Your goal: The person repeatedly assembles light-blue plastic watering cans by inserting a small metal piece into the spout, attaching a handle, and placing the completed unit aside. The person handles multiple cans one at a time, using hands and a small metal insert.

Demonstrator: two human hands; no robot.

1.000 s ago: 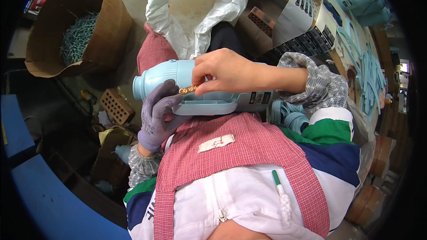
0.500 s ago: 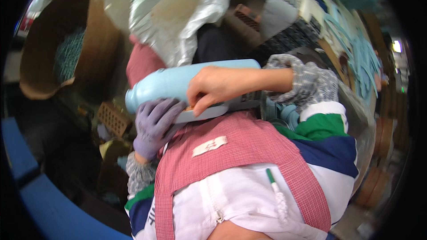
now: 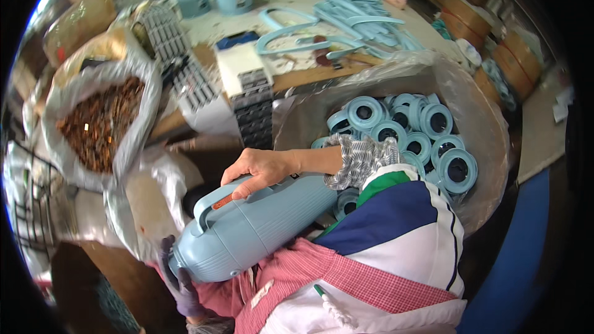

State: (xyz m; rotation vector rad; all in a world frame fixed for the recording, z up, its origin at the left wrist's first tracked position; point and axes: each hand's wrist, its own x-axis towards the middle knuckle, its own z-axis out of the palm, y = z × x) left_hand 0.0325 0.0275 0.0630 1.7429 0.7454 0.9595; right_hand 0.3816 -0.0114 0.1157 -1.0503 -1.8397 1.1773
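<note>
As right fingers (image 3: 231,174) clamp handle (image 3: 201,211), left fingers (image 3: 184,279) (gloved) grip flask (image 3: 253,229); orange strip (image 3: 221,201) by thumb (image 3: 243,190)

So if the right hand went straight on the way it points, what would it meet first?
The right hand would probably first meet the picture-left bend of the handle on the light-blue flask, though depth there is hard to judge.

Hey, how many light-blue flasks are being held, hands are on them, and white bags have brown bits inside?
Light-blue plastic flask held: 1
Purple-gloved left hand: 1
Bare right hand: 1
White plastic bag of brown bits: 1
Total: 4
</note>
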